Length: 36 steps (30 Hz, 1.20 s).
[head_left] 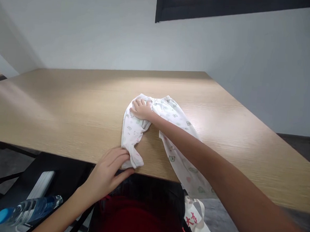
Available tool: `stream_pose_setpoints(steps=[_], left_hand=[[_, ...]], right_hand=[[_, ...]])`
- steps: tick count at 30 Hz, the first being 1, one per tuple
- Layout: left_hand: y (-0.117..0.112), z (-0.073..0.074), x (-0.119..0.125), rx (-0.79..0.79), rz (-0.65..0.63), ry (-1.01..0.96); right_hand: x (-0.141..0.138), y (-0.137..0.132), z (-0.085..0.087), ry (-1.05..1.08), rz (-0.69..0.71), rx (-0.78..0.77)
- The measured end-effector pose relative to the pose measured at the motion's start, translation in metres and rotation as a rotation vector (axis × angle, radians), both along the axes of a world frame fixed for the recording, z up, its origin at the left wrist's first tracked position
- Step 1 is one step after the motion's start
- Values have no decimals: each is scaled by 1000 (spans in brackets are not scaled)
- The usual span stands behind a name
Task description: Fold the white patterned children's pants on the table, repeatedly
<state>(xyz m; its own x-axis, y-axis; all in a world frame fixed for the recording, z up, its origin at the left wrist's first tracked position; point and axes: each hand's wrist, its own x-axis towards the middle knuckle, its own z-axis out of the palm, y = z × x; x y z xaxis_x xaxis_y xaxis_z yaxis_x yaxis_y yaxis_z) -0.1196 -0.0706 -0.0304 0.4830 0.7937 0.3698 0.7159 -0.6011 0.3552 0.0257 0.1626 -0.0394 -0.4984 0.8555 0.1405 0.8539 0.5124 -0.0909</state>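
Observation:
A pair of small white printed trousers [171,113] lies on a light wooden table [66,103], waistband away from me. One leg hangs over the near edge. My right hand [141,109] rests flat on the waistband, fingers spread. My left hand [109,171] lies at the table's near edge, its fingers closed on the cuff of the left trouser leg.
A clear water bottle with a blue cap [25,211] lies at the lower left beside a white flat object [42,184] on a dark seat. A white bag with red print [194,218] hangs below the table edge. A grey wall stands behind.

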Motion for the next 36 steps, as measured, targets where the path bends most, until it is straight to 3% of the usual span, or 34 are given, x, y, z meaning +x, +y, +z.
stream_pose_setpoints(steps=[3,6,9,12,14,16,20,22,24,29,31,33,36], left_hand=[[0,-1,-5,45,-97,48],[-3,7,-25,12,-91,55],[-10,28,-46,-88,-36,146],[-7,55,-52,-232,20,272],[11,69,-42,-264,48,298],[44,74,-22,-238,50,284],[117,63,22,-252,-52,344],[125,52,34,-258,-63,380],[103,40,38,-236,-30,388],[-27,11,22,-48,83,364],[-64,9,16,-148,59,365],[-76,20,16,-282,-5,403],[-53,55,35,-432,-69,402]], right_hand=[[3,1,1,-31,32,43],[8,2,4,-78,110,70],[14,2,6,-120,206,107],[17,1,7,-121,242,143],[18,0,7,-117,249,144],[18,-1,7,-122,237,137],[17,-1,8,-136,220,141],[17,-1,7,-144,222,153],[16,0,6,-153,211,165],[13,2,1,-122,209,160],[12,4,2,-49,205,116],[14,8,7,63,210,0],[26,15,21,214,217,-183]])
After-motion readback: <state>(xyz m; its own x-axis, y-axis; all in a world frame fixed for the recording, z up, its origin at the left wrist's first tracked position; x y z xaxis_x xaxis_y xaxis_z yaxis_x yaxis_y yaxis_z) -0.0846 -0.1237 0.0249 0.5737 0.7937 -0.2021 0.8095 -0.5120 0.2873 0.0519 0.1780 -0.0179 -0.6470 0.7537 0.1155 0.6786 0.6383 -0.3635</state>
